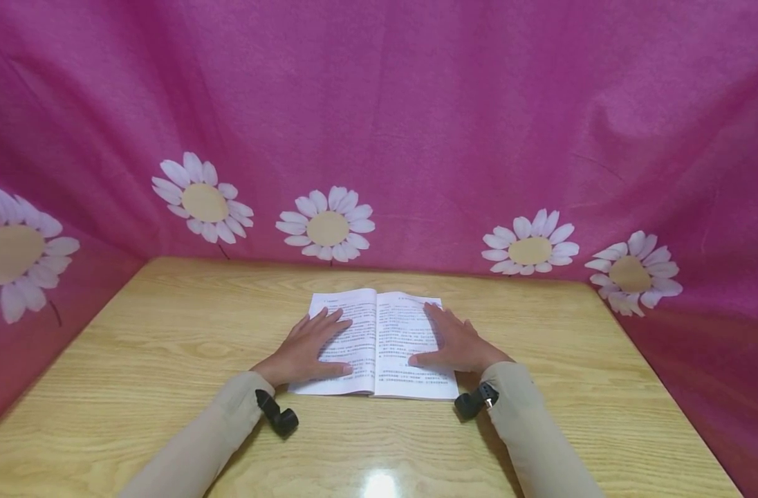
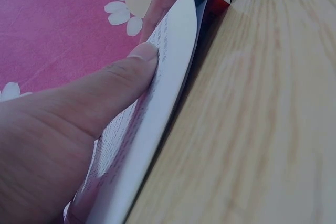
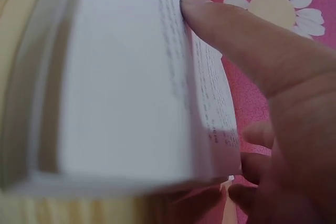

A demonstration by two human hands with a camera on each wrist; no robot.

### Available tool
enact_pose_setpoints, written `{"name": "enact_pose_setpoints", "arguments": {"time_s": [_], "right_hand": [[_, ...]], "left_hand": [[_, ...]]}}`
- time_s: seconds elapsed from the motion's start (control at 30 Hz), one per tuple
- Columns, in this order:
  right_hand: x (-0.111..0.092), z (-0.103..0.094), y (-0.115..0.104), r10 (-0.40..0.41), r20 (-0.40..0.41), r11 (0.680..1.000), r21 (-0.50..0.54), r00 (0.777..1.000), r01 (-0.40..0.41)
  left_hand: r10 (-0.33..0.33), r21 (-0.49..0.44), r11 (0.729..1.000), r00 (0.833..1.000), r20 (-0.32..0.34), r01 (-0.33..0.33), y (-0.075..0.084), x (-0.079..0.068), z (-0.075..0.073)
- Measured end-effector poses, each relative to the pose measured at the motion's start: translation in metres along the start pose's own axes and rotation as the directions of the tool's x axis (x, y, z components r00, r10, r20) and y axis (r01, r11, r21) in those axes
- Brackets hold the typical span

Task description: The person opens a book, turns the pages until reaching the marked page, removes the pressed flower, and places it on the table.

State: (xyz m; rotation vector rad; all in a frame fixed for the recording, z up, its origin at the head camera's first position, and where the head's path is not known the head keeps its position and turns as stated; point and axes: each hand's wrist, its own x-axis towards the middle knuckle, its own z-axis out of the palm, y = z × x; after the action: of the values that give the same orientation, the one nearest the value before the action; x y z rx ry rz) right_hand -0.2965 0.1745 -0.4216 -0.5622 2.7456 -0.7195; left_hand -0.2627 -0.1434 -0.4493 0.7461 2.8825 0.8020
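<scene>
An open book (image 1: 394, 339) with printed text lies on the wooden table, its spine running away from me between two white pages. On the left page rests my left hand (image 1: 304, 351), fingers spread and thumb pointing toward the spine. My right hand (image 1: 463, 346) lies across the outer part of the right page, also with straight fingers. In the left wrist view the left thumb (image 2: 123, 72) touches the page near the book's lower edge. The right wrist view shows the right thumb (image 3: 231, 30) on the printed page, with the book's thick near edge blurred.
The light wooden table (image 1: 167, 332) spreads around the book on all sides. A magenta cloth (image 1: 416, 138) with white daisies hangs along the back and both sides. Black wrist-worn devices (image 1: 279, 415) sit on both beige sleeves (image 1: 195, 443).
</scene>
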Motion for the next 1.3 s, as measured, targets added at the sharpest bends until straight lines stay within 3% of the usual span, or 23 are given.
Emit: {"name": "enact_pose_setpoints", "arguments": {"time_s": [0.57,1.07,1.3], "right_hand": [[0.0,0.0,-0.001,0.029,0.002,0.998,0.061,1.0,-0.029],[0.001,0.0,-0.009,-0.066,-0.041,0.99,0.122,0.997,0.07],[-0.001,-0.002,-0.014,-0.031,-0.071,0.98,0.196,0.997,0.044]], "left_hand": [[-0.016,-0.003,1.0,1.0,0.011,0.016,0.0,0.0,-0.001],[-0.035,0.003,0.999,0.999,0.015,0.035,0.002,0.0,-0.002],[-0.033,0.011,0.999,0.999,0.014,0.033,-0.001,0.001,0.0]]}}
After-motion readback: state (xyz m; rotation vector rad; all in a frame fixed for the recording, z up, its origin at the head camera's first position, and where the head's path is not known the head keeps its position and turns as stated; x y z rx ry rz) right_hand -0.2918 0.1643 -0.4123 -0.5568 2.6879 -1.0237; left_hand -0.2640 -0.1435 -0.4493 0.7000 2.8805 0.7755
